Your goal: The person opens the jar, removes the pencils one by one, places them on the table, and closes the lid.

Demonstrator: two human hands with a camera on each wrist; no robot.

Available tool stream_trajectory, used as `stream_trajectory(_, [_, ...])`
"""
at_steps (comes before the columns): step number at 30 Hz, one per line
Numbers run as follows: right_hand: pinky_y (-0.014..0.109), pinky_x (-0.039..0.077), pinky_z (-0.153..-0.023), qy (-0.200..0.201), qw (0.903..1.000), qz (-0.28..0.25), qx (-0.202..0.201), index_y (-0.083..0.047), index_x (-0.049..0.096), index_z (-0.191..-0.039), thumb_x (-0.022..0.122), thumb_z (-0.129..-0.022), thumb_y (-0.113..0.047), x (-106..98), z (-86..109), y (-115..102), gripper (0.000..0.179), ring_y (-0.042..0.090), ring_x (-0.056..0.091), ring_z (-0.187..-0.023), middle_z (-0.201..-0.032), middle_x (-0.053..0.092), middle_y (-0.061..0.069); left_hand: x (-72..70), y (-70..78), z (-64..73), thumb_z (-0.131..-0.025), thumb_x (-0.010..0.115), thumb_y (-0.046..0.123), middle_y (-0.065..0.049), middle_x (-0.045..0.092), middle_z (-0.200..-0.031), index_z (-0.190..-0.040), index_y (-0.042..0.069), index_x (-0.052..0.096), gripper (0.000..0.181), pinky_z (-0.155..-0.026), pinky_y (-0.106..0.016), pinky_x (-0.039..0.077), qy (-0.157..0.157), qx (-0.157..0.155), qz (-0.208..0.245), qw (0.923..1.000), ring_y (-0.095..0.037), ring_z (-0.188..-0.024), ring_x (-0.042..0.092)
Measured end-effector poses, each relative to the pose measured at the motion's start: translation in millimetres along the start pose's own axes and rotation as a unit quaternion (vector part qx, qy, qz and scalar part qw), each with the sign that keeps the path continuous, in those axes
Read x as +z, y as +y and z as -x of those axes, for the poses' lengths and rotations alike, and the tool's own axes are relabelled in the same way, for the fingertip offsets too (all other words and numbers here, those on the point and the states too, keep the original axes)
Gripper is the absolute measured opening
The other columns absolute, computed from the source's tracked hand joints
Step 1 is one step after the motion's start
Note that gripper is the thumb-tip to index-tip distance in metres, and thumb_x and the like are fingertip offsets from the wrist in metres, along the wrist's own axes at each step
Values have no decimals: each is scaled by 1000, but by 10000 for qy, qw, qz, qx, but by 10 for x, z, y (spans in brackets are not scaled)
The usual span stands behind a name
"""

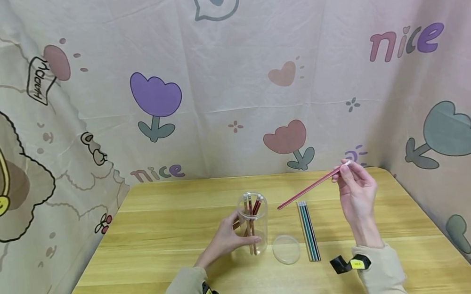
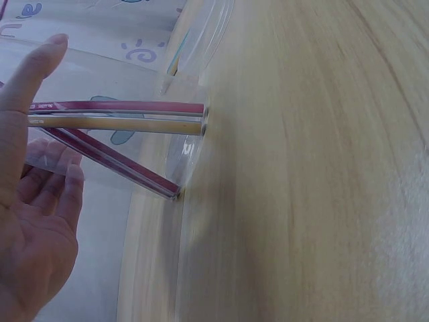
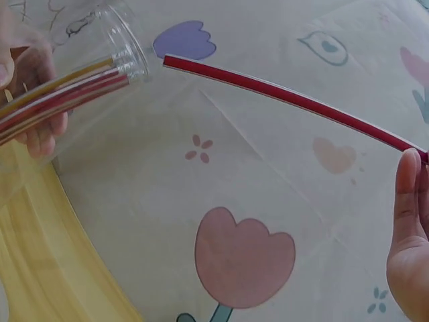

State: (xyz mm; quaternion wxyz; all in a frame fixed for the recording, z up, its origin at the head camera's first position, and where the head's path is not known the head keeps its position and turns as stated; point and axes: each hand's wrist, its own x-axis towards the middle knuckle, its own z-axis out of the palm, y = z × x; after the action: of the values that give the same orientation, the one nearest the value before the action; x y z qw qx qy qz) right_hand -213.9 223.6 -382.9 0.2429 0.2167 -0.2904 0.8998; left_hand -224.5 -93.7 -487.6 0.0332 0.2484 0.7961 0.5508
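My left hand (image 1: 229, 236) holds a clear plastic jar (image 1: 263, 239) upright on the table, thumb in front and fingers around the far side. Several pencils (image 2: 134, 125), red and yellow, lean inside it; in the left wrist view their lower ends reach the jar's bottom. To the right, raised above the table, my right hand (image 1: 358, 194) pinches a red pencil (image 1: 307, 189) near one end between thumb and fingers. The pencil slants down to the left, its free end apart from the jar's open rim (image 3: 137, 47) in the right wrist view.
A round clear lid (image 1: 286, 249) lies flat just right of the jar. Beyond it, several pencils (image 1: 309, 231) in green, dark and other colours lie side by side on the wooden table (image 1: 155, 240). A printed cloth (image 1: 229, 81) hangs behind and at both sides.
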Motion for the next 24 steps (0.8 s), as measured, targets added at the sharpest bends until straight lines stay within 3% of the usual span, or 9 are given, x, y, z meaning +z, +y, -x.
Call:
stream_trajectory(4, [24,63,-63,199,9996,212,27,11,70,-107,54,-95,15,-53,-1,-18,21,21,72,-70,-88,75,20,8,-4,-5,-73,90,23,-13,63,-138,-138,10,54,75,-114,-55,46,8,-14,-1,10000,-37,-133,56])
stream_trajectory(8, [25,63,-61,193,9997,51,171,13,69,-108,53,-94,17,-119,0,-21,22,22,71,-70,-88,75,21,13,-9,-6,-73,90,23,-12,63,-138,-138,11,55,74,-114,-55,46,19,-38,-6,10000,-37,-133,57])
stream_trajectory(15, [21,62,-62,237,9967,548,544,7,73,-108,53,-94,16,-238,30,5,25,18,72,-71,-93,78,14,21,-21,-8,-73,91,24,-13,63,-138,-137,11,55,74,-113,-55,46,43,-8,-43,10000,-38,-133,57])
stream_trajectory(18, [22,61,-62,201,9958,516,730,10,70,-111,52,-94,17,-303,46,28,26,19,71,-72,-95,77,15,24,-24,-8,-73,90,24,-13,63,-138,-137,10,55,75,-113,-55,46,42,7,-45,10000,-38,-133,57])
stream_trajectory(24, [19,58,-59,209,9900,1059,907,9,70,-114,53,-95,15,-423,61,70,26,16,69,-71,-90,78,12,23,-34,-7,-73,90,23,-12,62,-139,-136,12,56,73,-114,-55,46,26,-27,-8,10000,-38,-133,56])
